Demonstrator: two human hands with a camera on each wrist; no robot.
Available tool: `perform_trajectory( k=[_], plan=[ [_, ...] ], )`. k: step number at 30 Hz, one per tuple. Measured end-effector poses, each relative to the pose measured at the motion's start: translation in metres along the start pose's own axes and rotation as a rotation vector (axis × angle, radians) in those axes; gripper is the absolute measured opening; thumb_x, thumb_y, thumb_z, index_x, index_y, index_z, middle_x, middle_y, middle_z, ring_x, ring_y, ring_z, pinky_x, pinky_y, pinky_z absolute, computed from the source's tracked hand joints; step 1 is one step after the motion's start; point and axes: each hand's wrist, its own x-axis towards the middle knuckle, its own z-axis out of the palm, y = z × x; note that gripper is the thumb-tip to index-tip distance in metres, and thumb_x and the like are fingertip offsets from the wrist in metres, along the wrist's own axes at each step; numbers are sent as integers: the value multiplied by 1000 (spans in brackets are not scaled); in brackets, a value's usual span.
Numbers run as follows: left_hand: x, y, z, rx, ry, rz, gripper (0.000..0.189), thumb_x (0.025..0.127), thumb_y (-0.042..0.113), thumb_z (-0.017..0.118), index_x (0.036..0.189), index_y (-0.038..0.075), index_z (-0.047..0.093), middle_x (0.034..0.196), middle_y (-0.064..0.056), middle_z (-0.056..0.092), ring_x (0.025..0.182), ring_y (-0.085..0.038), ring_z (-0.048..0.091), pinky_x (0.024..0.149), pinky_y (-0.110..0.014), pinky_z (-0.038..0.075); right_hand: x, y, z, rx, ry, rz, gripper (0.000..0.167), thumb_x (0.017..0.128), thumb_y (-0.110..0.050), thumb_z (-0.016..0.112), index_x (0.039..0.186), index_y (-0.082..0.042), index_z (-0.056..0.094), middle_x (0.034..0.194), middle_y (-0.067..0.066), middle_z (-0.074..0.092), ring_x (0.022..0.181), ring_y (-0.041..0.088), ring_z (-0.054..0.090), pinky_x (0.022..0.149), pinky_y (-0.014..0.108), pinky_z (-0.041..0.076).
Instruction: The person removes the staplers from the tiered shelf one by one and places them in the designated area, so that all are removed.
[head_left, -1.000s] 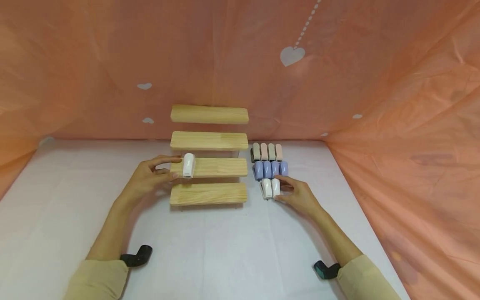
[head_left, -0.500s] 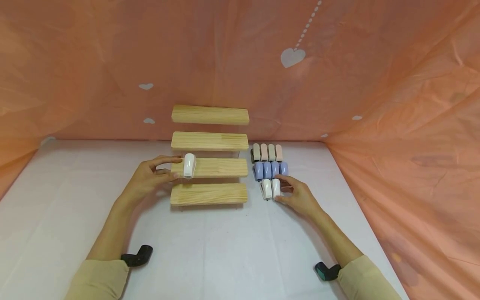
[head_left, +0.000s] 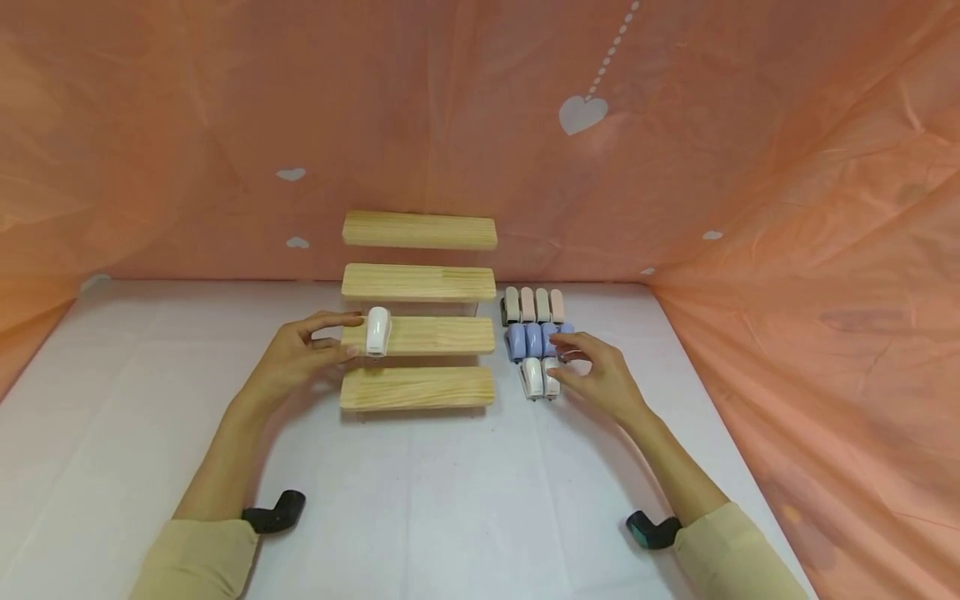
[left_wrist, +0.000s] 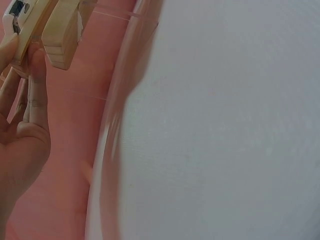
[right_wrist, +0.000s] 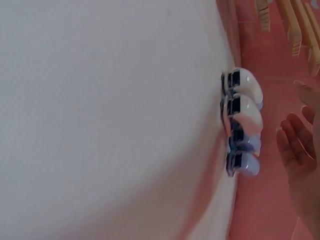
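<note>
In the head view, my left hand (head_left: 298, 348) pinches the left end of the third wooden shelf board (head_left: 442, 335) from the back. A white mini stapler (head_left: 377, 332) sits on that board beside my fingertips. My right hand (head_left: 606, 379), holding nothing, hovers over the stapler rows with thumb and fingers apart. Below it, two white mini staplers (head_left: 532, 378) stand side by side; behind them is a row of blue mini staplers (head_left: 533, 340), partly covered by my fingers. The right wrist view has a gap between my hand (right_wrist: 305, 155) and the white staplers (right_wrist: 247, 112).
Farthest back is a row of beige and pink mini staplers (head_left: 527, 305). Above and below the gripped board are other boards: the top one (head_left: 420, 231), the second (head_left: 418, 283) and the lowest (head_left: 417, 388). An orange curtain (head_left: 450, 125) hangs behind the white table (head_left: 465, 500).
My right hand has lifted off the right-hand white stapler and moved slightly back, towards the blue row. That stapler stays in its place. My left hand has not moved.
</note>
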Motion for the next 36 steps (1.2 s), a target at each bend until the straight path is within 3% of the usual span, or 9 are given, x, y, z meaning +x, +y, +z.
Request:
perform_trajectory(
  k=[4,9,15,24,30,36],
  plan=[
    [0,0,0,7,5,-12,45,90,7,74,132,-3,60,128,3,58,91,-11,71,78,-26,58,10,-26,2,38,19,-52,42,76,11,79,115,13,64,108,25,68,94,42,66,84,53,55],
    [1,-1,-1,8,5,-7,44,90,7,74,132,-2,61,128,4,59,90,-11,72,78,-28,58,24,-38,14,119,32,-88,41,75,12,80,114,12,66,107,22,68,95,34,66,84,50,56],
    [1,-1,1,-40,-7,7,45,88,4,75,131,-3,61,129,2,60,90,-12,71,77,-31,59,37,-53,28,207,0,-125,42,77,14,77,118,14,63,111,26,66,98,43,64,86,49,55],
    [1,-1,-1,17,7,-28,45,90,10,74,132,-1,61,127,5,59,90,-10,71,79,-27,57,61,-71,46,287,-47,-209,41,78,16,76,116,16,62,110,31,64,97,46,64,87,50,54],
    [0,1,0,-18,-3,-33,44,90,7,73,132,-1,61,127,7,60,91,-10,71,79,-28,58,71,-73,61,320,-132,-163,46,79,11,77,122,15,60,116,30,64,104,45,63,92,52,52],
    [-1,2,-1,-33,-1,-40,43,90,6,73,131,-1,62,128,9,60,91,-10,71,79,-29,58,86,-64,80,325,-249,-91,57,81,0,80,134,5,58,128,20,63,115,33,61,101,41,49]
  ],
)
